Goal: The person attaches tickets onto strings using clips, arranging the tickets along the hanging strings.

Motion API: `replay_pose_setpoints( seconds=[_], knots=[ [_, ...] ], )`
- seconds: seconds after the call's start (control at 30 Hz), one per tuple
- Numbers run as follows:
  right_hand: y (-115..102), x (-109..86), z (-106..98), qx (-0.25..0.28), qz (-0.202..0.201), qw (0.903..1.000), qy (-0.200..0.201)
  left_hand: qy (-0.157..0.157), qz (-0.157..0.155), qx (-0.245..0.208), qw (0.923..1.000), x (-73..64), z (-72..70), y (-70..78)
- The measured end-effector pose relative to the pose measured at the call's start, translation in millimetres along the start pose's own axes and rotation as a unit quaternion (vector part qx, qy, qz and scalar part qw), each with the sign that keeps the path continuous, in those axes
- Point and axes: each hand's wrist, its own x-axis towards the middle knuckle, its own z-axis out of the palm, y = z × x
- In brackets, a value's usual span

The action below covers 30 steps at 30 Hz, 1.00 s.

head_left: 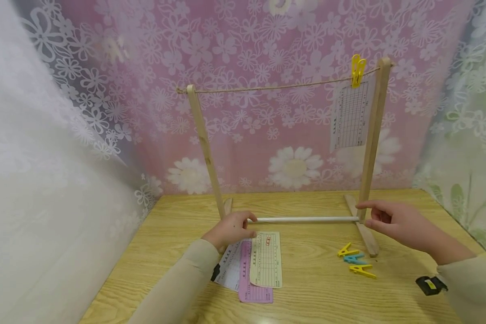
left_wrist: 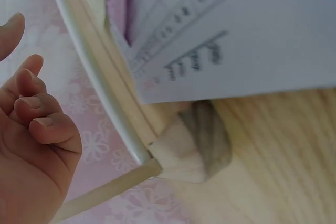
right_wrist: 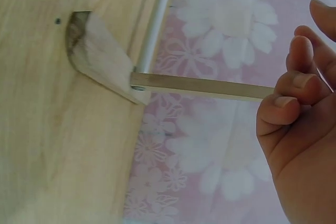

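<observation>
My left hand [head_left: 231, 228] hovers by the left foot of the wooden stand, fingers loosely bent and holding nothing. Just below it three printed slips overlap on the table: a white slip [head_left: 229, 270], a pink slip [head_left: 256, 295] and a pale yellow slip [head_left: 268, 263] on top. My right hand [head_left: 402, 227], also empty with loosely curled fingers, is beside the base of the right post [head_left: 373, 144]. Two yellow clothespins [head_left: 362, 271] and a blue clothespin [head_left: 353, 258] lie in front of it. In the right wrist view its fingers [right_wrist: 294, 95] overlap the post.
A rope [head_left: 267, 87] runs between the tops of both posts. Yellow clothespins [head_left: 358, 72] clip a white printed slip [head_left: 350, 117] near its right end. A white rod [head_left: 303, 219] joins the posts low down. Floral curtains [head_left: 235, 135] enclose the wooden table [head_left: 308, 297].
</observation>
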Motion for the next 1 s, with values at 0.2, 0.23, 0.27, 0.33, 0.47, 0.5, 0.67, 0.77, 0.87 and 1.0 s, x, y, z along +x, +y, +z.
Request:
replay_pose_setpoints(
  seconds=[0.2, 0.23, 0.27, 0.33, 0.47, 0.5, 0.67, 0.77, 0.87, 1.0],
  knots=[
    [8, -5.3, 11, 0.028, 0.029, 0.9986, -0.035, -0.015, -0.017, 0.003, 0.9997, 4.3, 7.4, -8.9],
    [9, -6.6, 12, 0.033, 0.037, 0.9978, -0.043, -0.017, -0.021, 0.007, 0.9996, 5.0, 8.6, -9.8],
    [11, -8.0, 14, 0.036, 0.043, 0.9973, -0.047, -0.02, -0.024, 0.013, 0.9994, 5.8, 9.8, -10.6],
    [15, -10.7, 18, 0.039, 0.054, 0.9963, -0.055, -0.024, -0.034, 0.021, 0.9989, 6.9, 11.9, -11.8],
    [23, -15.1, 26, 0.042, 0.062, 0.995, -0.066, -0.034, -0.061, 0.038, 0.9968, 7.4, 15.8, -12.6],
    [25, -15.8, 28, 0.045, 0.063, 0.9944, -0.072, -0.036, -0.069, 0.04, 0.9962, 7.2, 16.7, -12.4],
    [33, -15.8, 39, 0.053, 0.06, 0.9908, -0.109, -0.046, -0.094, 0.047, 0.9934, 6.7, 22.8, -13.0],
    [35, -13.6, 44, 0.054, 0.06, 0.9882, -0.13, -0.046, -0.098, 0.061, 0.9922, 7.2, 25.9, -13.2],
    [37, -11.0, 49, 0.057, 0.064, 0.9852, -0.149, -0.045, -0.092, 0.083, 0.9913, 8.3, 27.5, -12.3],
    [37, -8.8, 54, 0.058, 0.076, 0.9815, -0.166, -0.047, -0.079, 0.092, 0.9915, 9.6, 28.0, -9.5]
  ],
)
